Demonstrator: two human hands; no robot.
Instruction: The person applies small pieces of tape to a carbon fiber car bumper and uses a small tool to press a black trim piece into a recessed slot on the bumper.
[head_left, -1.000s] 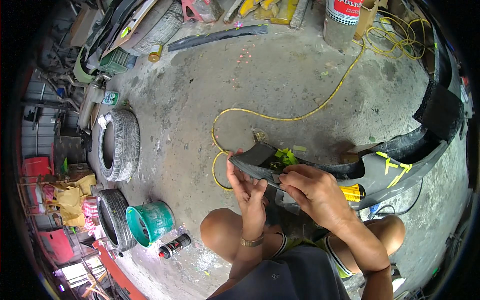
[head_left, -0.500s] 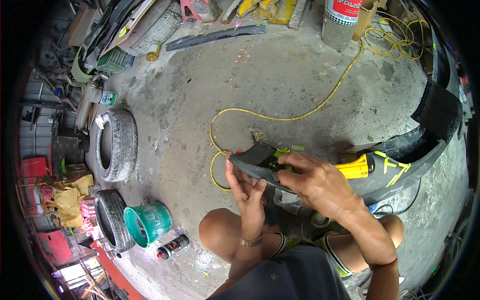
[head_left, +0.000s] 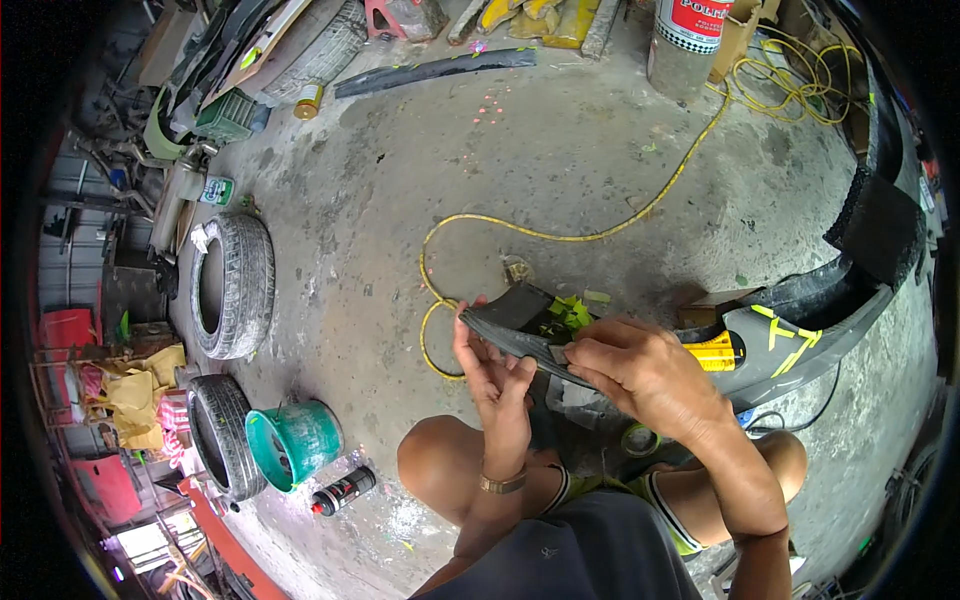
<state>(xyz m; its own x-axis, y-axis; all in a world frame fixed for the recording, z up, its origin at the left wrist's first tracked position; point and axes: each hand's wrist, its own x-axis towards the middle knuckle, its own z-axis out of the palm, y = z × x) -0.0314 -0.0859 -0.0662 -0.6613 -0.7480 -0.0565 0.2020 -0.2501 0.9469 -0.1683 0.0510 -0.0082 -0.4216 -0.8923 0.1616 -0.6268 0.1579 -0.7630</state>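
A long dark grey car bumper point(head_left: 785, 340) curves from my lap round to the far right. My left hand point(head_left: 492, 375) supports its near end from below, fingers behind it and thumb at its lower edge. A yellow utility knife point(head_left: 715, 352) is in my right hand point(head_left: 640, 365), its handle sticking out behind the hand. My right fingertips pinch close to the bumper's edge, where a small greyish tip shows, perhaps the blade. Just above these fingers, yellow-green tape scraps point(head_left: 568, 315) lie in the hollow of the bumper end. Strips of yellow tape point(head_left: 795, 340) mark the bumper's outer face.
A yellow hose point(head_left: 560, 238) snakes over the concrete floor. To the left are two tyres point(head_left: 240, 288), a green bucket point(head_left: 300, 445) and a spray can point(head_left: 345, 492). A dark strip point(head_left: 435, 72) lies at the far side, and a large tin point(head_left: 685, 45) stands far right.
My right hand has shifted slightly down and right, from the tape scraps to the bumper's edge. More of the scraps shows, and less of the knife handle. My left hand keeps its hold.
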